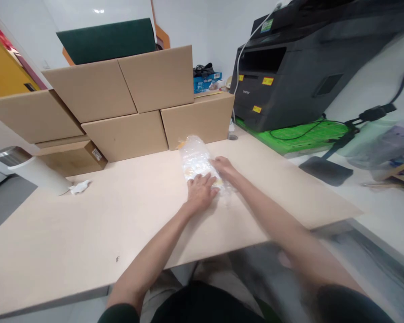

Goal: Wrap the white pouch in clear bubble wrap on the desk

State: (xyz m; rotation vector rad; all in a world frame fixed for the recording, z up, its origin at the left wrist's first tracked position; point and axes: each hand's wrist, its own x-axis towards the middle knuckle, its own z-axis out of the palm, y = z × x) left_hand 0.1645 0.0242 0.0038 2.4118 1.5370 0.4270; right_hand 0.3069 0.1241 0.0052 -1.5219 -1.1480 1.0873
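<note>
A bubble-wrapped package point(197, 154) lies on the pale wooden table point(128, 211), its far end close to the cardboard boxes. Yellow shows through the clear bubble wrap; what is inside cannot be made out. My left hand point(202, 192) rests on the near part of the package with its fingers spread. At the package's right side, my right hand point(225, 168) has curled fingers closed on the edge of the bubble wrap. The fingertips of that hand are partly hidden. Loose clear wrap sticks out toward me below the hands.
Stacked cardboard boxes point(124, 137) stand along the back, with a dark green box point(109, 41) on top. At left are a white cylinder point(42, 175), a metal-topped one and crumpled tissue point(80, 186). A black printer point(289, 85) sits on a green pallet point(292, 138) at right.
</note>
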